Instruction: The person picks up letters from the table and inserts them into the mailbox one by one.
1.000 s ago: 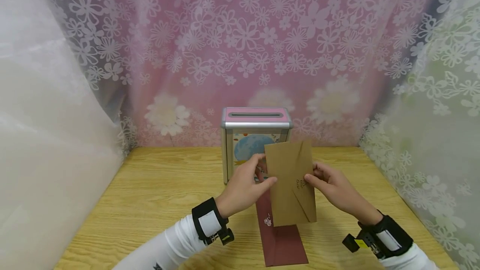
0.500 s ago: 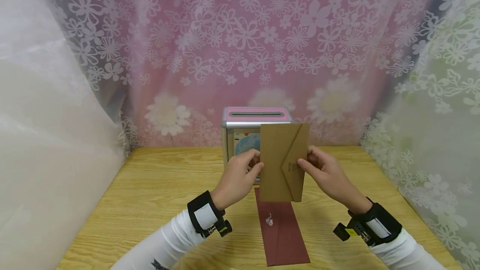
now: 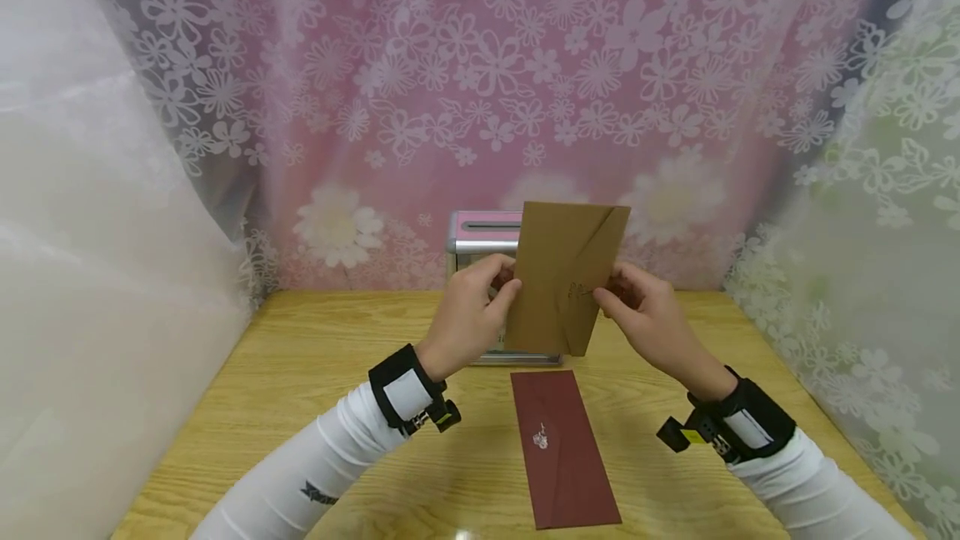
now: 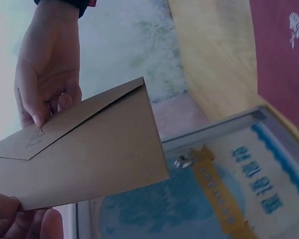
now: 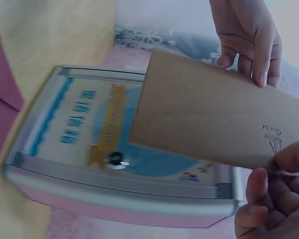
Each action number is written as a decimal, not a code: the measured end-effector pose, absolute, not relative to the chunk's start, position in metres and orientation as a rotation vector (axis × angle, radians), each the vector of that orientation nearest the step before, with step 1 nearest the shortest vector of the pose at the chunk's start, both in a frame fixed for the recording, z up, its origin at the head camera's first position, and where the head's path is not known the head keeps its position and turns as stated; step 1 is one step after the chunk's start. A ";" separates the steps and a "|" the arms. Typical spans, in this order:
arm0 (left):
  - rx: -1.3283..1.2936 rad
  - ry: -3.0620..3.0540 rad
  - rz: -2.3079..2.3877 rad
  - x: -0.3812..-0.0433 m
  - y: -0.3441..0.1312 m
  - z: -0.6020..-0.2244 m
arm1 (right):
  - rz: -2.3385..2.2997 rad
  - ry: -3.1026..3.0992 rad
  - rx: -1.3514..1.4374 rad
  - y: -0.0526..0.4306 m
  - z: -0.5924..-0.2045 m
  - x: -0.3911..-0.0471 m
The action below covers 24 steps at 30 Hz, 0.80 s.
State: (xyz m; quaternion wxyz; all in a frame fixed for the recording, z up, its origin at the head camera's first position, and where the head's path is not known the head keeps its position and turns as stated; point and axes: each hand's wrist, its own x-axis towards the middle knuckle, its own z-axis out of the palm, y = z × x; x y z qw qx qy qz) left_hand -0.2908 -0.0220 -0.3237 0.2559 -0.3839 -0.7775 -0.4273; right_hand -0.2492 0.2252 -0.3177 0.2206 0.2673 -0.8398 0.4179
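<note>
A brown kraft-paper envelope (image 3: 558, 273) is held upright above the table, its flap and small printed design facing me. The left hand (image 3: 472, 311) pinches its left edge between thumb and fingers. On the opposite edge the right hand (image 3: 652, 323) pinches it, the thumb beside the print. Behind it stands a pink-topped box (image 3: 487, 227) with a slot in its lid, partly hidden by the envelope. The right wrist view shows the box's front panel (image 5: 104, 124) with a blue picture and a small lock. A dark red envelope (image 3: 566, 457) with a silver flower lies flat below the hands.
The wood-grain table (image 3: 322, 407) ends at a pink flowered curtain (image 3: 420, 107) at the back. Pale sheeting (image 3: 97, 273) hangs at the left, and a flowered sheet (image 3: 885, 273) at the right. Both wrists wear black camera straps.
Both hands have raised the brown envelope and carried it away from me, so it now covers much of the box. The red envelope is more fully uncovered and has stayed in place.
</note>
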 end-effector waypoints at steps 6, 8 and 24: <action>-0.993 -2.051 -1.122 -0.303 -0.024 -0.291 | 1.093 -2.242 0.716 0.203 -0.271 -0.249; -0.978 -2.030 -1.121 -0.307 -0.025 -0.281 | 1.113 -2.228 0.724 0.200 -0.261 -0.252; -0.911 -1.966 -1.062 -0.334 -0.023 -0.224 | 1.096 -2.124 0.699 0.187 -0.207 -0.278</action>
